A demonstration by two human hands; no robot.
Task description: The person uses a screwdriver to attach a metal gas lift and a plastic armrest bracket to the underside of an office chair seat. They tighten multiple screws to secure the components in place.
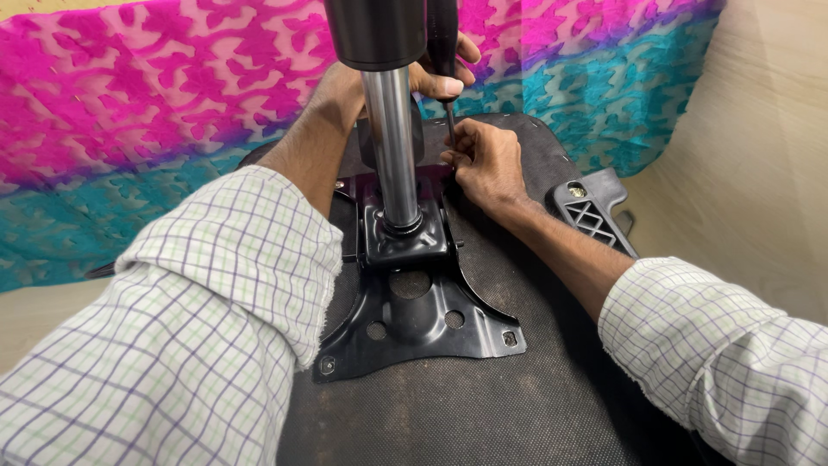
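Screwdriver [444, 52] stands upright at upper centre of the frame, dark handle up top, thin shaft running down to the far edge of the black metal mounting plate [414, 319]. Left hand [431, 73] wraps the handle from behind the chrome column, fingers closed round it, thumb across the front. Right hand [487, 164] sits just below, fingertips pinched together on the lower shaft near the tip, knuckles toward the camera, resting on the plate's far end. The tip itself is hidden by the right fingers, so can't tell what it sits in.

Chrome column [392, 147] rises from the centre of the plate, capped by a wider black sleeve [375, 30] at the top edge of the frame; it partly blocks the left hand. Plate is stamped steel with round holes and corner screw holes; a screw head shows at the lower left corner and one at the lower right corner. It lies flat on the dark textured underside of a chair seat [483, 406], which fills the lower centre.

Black plastic bracket [591, 211] with a lattice pattern lies at the seat's right edge, apart from both hands. Both forearms wear checked white sleeves, rolled back. Pink and teal patterned cloth [147, 112] spreads across the upper left and upper right, behind the seat. Pale wood panel [759, 155] at right.
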